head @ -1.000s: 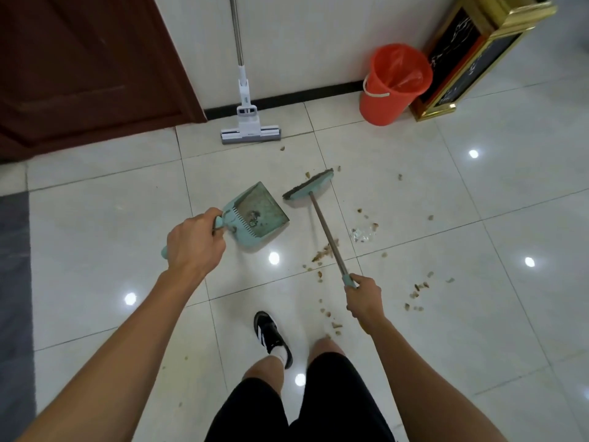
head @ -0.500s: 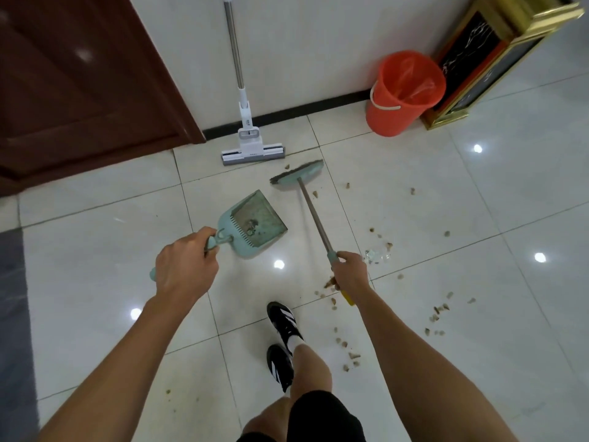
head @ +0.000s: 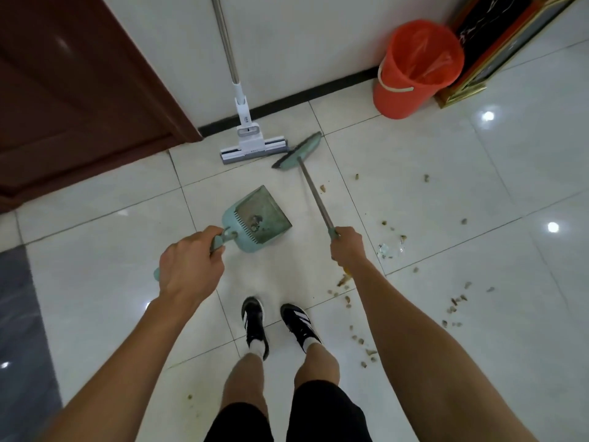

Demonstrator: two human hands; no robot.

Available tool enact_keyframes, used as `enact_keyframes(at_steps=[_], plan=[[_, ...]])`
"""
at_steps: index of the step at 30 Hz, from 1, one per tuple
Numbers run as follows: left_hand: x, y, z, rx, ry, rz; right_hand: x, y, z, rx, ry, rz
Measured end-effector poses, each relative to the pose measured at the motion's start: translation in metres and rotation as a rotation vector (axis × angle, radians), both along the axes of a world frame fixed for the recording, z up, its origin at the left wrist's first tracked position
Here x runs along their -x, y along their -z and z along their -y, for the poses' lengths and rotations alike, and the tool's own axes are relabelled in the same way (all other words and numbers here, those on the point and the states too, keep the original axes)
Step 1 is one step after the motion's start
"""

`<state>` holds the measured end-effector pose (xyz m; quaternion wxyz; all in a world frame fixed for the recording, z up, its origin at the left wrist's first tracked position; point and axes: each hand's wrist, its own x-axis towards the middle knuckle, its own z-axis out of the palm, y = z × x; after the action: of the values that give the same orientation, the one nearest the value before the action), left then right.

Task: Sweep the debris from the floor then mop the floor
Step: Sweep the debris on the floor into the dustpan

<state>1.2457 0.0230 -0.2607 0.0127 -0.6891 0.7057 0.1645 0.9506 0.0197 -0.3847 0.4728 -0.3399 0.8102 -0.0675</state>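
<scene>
Basically, left hand [head: 188, 269] grips the dustpan [head: 259, 220] handle, right hand [head: 345, 248] grips the broom [head: 299, 151] far out by the mop [head: 251, 145], so pull debris [head: 347, 298] (scattered right) in short strokes toward a floor-flat pan lip.

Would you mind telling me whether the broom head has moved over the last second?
Yes. The broom head has swung away from the person toward the wall, and now sits just right of the mop head, which leans there unmoved.
</scene>
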Motion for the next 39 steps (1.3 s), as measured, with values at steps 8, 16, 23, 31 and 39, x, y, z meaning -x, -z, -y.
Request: enact_keyframes(at_steps=[8, 16, 23, 31, 39], plan=[[-0.007, -0.004, 0.025, -0.091, 0.176, -0.01, 0.022, -0.018, -0.09, -0.115, 0.042, -0.155], [0.024, -0.007, 0.033, -0.076, 0.422, -0.038, 0.024, -0.047, -0.19, -0.232, 0.232, -0.197], [0.076, -0.013, 0.024, -0.075, 0.537, 0.019, 0.023, -0.059, -0.237, -0.258, 0.3, -0.209], [0.138, -0.019, -0.001, -0.024, 0.664, -0.008, 0.052, -0.069, -0.296, -0.313, 0.36, -0.248], [0.181, -0.029, -0.022, -0.004, 0.736, 0.068, 0.055, -0.078, -0.348, -0.177, 0.487, -0.175]])
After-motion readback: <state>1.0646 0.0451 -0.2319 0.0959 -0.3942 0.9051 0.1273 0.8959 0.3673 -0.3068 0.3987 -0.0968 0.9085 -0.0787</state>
